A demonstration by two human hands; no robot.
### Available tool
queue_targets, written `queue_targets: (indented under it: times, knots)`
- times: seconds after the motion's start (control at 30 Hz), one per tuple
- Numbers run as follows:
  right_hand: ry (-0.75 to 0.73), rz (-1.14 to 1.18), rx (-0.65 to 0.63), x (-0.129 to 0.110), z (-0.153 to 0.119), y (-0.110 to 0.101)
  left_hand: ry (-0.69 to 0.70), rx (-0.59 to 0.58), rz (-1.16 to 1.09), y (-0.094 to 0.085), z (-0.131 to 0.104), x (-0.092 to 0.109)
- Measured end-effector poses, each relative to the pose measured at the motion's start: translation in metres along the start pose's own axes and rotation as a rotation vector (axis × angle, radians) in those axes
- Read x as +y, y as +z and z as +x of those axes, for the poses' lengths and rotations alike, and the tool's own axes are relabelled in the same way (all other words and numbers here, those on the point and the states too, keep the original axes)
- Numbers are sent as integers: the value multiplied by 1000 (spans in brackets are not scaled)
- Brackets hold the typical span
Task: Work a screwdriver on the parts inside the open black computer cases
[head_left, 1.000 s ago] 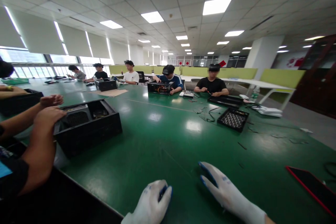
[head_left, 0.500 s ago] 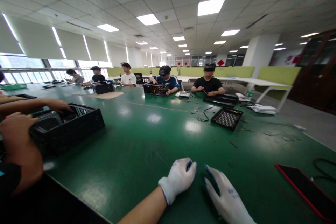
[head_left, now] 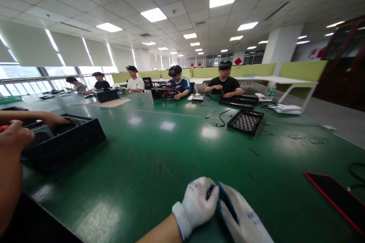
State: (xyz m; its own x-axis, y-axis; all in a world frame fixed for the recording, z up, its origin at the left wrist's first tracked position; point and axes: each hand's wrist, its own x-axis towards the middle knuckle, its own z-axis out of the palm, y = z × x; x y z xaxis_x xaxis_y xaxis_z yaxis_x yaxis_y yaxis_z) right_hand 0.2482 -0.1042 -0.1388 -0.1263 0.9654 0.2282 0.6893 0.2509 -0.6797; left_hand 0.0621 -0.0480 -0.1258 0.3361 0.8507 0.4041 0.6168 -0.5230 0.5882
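Head view: the person's left hand (head_left: 199, 199) and right hand (head_left: 243, 216) are side by side low over the broad, glossy green desk (head_left: 134, 167), their nearest fingers touching or just short of it; which cannot be told. The left hand is curled, its thumb close to its fingers, and whether the dark gap between them contains anything is unclear; the right hand has its thumb parted from its fingers, with no object visible there. With hands this close, good practice would be to keep the wrists low and relaxed and the fingertips level, so that neither coating snags the other. The items at the hands are the gloves covering them: a white fabric left glove (head_left: 182, 218) with a thick cuff, and a white fabric right glove (head_left: 255, 222), both blue-lined at the palm side and faintly printed in blue on the back. Beyond the hands lies a thin dark scrap (head_left: 251, 175); to their right, a flat black red-edged panel (head_left: 336, 199).
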Motion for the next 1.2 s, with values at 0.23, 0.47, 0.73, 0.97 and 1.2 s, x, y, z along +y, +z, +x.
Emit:
queue_targets:
  times: [0.23,0.47,0.73,0.97,1.2]
  knots:
    - [5,-26,5,3,1,6,62,5,50,-5,1,2]
    - [39,-23,-12,5,1,10,71,11,45,-3,1,-1]
    - [30,-32,16,8,1,12,71,-2,38,-4,0,-2]
    - [-5,-55,19,6,0,8,76,-5,71,-4,0,-2]
    - [21,-52,-7,1,2,5,75,-6,68,-5,0,-2]
